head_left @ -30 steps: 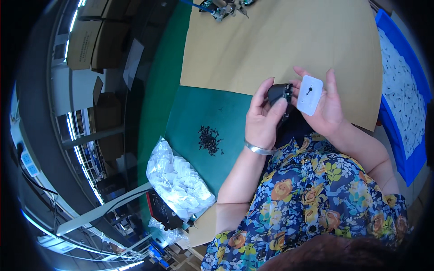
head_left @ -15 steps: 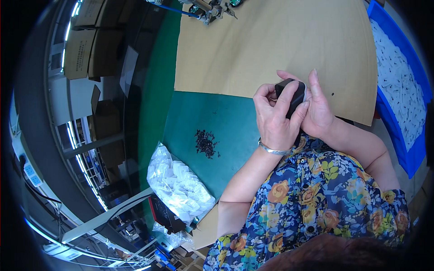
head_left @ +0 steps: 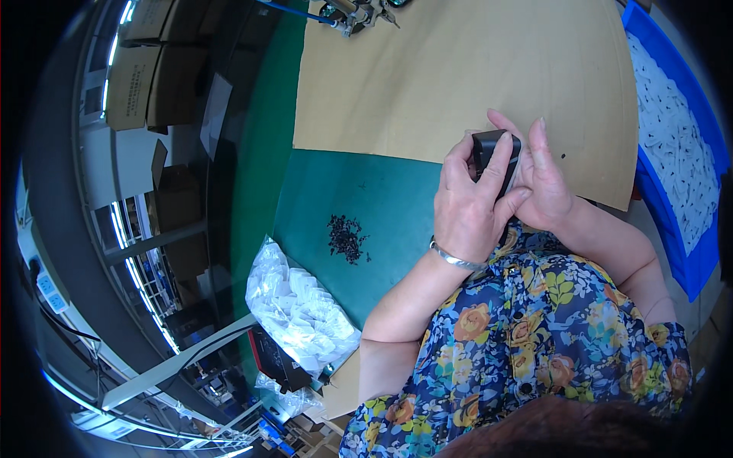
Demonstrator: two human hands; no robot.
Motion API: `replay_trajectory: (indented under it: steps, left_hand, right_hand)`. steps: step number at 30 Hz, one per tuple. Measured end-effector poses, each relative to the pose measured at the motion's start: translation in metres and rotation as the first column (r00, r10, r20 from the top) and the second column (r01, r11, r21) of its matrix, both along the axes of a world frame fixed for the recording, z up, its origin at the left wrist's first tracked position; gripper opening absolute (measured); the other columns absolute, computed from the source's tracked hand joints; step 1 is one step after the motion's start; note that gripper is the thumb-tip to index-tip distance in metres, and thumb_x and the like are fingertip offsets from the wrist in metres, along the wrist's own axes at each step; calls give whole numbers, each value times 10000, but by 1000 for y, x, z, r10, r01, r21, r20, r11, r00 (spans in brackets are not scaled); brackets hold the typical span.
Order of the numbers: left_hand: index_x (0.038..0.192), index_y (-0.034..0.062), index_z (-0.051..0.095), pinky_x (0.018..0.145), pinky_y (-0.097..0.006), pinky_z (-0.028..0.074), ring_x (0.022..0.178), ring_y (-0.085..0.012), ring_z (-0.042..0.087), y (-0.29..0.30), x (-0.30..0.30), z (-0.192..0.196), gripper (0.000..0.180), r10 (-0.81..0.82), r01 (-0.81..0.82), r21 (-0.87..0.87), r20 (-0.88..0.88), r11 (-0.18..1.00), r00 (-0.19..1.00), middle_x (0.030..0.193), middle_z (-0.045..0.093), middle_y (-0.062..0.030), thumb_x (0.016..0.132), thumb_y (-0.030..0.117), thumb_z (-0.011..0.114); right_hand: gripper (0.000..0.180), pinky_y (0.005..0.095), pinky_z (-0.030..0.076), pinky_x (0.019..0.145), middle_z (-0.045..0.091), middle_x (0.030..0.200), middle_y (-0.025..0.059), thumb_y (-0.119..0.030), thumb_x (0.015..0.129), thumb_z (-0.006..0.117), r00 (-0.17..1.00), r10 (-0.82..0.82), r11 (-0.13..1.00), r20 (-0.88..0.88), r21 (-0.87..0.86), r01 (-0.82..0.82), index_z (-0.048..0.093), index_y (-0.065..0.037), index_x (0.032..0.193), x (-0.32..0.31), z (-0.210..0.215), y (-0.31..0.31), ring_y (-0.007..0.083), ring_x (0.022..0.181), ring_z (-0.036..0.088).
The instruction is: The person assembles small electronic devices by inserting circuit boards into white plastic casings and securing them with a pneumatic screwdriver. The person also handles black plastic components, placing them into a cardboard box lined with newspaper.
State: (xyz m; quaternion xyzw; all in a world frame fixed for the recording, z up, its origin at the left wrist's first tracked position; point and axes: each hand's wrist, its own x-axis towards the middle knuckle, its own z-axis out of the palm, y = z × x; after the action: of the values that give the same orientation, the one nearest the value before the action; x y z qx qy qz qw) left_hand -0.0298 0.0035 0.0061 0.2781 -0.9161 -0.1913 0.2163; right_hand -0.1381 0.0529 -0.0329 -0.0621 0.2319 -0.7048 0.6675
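A black, box-shaped plastic piece (head_left: 489, 146) with rounded edges is held between both hands, above the near edge of the cardboard sheet. My left hand (head_left: 472, 200), with a silver bracelet at the wrist, grips it from the left, its index finger lying along the top face. From the right, my right hand (head_left: 551, 191) supports the piece against its palm, with some fingers stretched upward. The underside of the piece and part of the right fingers are hidden. To the left on the green mat lies a pile of small black parts (head_left: 347, 240).
A flat cardboard sheet (head_left: 458, 69) covers the far table, with a metal fixture (head_left: 357, 17) at its far left. A clear bag of white pieces (head_left: 301, 309) lies near left on the green mat (head_left: 397, 206). At right stands a blue bin (head_left: 691, 278) of white parts.
Both hands and the black piece have shifted slightly to the right, and the piece has tilted a little. The left hand keeps its grip.
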Motion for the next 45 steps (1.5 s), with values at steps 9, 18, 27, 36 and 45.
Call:
replay_trajectory:
  steps: [9, 18, 27, 36, 45]
  left_hand:
    - [1299, 26, 368, 733, -301, 493, 932, -264, 579, -7, 17, -3, 576, 117, -134, 325, 71, 936, 991, 1132, 500, -208, 773, 73, 596]
    - [1359, 15, 180, 975, -330, 357, 1187, -230, 413, -8, 27, -17, 612, 278, 370, 866, -467, 337, 840, 1320, 341, -190, 828, -31, 481]
    - [1338, 18, 223, 949, -329, 388, 1152, -218, 445, -4, 27, -26, 589, 352, 354, 895, -434, 270, 829, 1280, 381, -173, 826, -29, 511]
    - [1278, -7, 357, 902, -296, 419, 1053, -167, 515, -22, 35, -21, 499, 274, 400, 846, -503, 353, 820, 1152, 516, -121, 830, 32, 573]
    - [1220, 21, 422, 798, -290, 490, 939, -151, 578, -23, 38, -20, 434, 394, 286, 911, -389, 297, 832, 1044, 584, -96, 820, 48, 587]
  right_hand:
    - [617, 330, 289, 999, 401, 1235, 111, -381, 933, 347, 980, 84, 994, -182, -48, -95, 85, -61, 1390, 2, -12, -1, 182, 1144, 399]
    - [432, 296, 345, 944, 446, 1189, 74, -158, 926, 415, 805, -18, 984, -593, -152, -89, 287, -32, 1319, -3, -6, 6, 150, 1096, 435]
    - [392, 289, 352, 936, 445, 1192, 74, -152, 926, 416, 799, -21, 988, -601, -132, -73, 321, -21, 1283, 3, -11, 9, 146, 1092, 436]
    - [384, 293, 342, 958, 459, 1202, 97, -114, 906, 452, 490, 5, 972, -872, -112, -208, 371, -13, 1268, -12, 20, 3, 153, 1129, 426]
    - [654, 311, 367, 931, 478, 1175, 173, -243, 824, 599, 53, -533, 844, -844, -535, -43, 258, 13, 1320, -94, 205, -149, 226, 1089, 466]
